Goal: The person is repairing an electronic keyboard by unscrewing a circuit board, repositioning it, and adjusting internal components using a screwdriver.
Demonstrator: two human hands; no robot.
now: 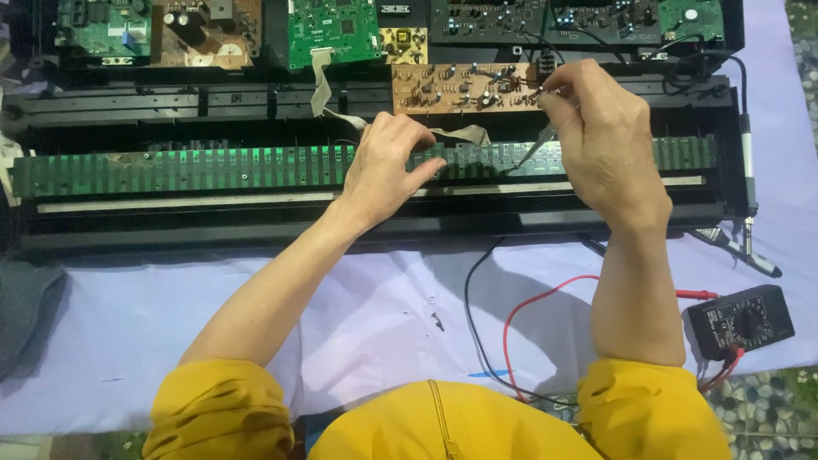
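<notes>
- While the yellow sleeves [223, 407] fill the near edge of the view, both bare forearms stretch forward over a pale lilac cloth [375, 324] that covers the work surface.
- Near right, a black multimeter [740, 320] lies on that cloth, close to the right elbow, with a red lead [545, 300] and a black lead [471, 298] looping across the cloth between the two arms.
- Further out on the right, a slim pen-like tool [750, 254] lies at an angle just off the corner of the long black chassis [170, 228].
- Now the chassis itself: it spans almost the whole width, and a long green strip board [170, 170] runs along it.
- The left hand [385, 166] rests on that green strip near the middle, fingers curled and pressed down on the board, holding nothing that I can see.
- The right hand [601, 140] is just beside it, well raised, thumb and forefinger pinched together on a thin probe [530, 153] whose tip slants down onto the green strip.
- Just behind the hands, a brown circuit board [464, 88] crowded with small parts sits touching the back rail, with a grey ribbon cable [322, 81] curling beside it.
- Farthest back, more green boards [332, 32] and dark ones line the top edge.
</notes>
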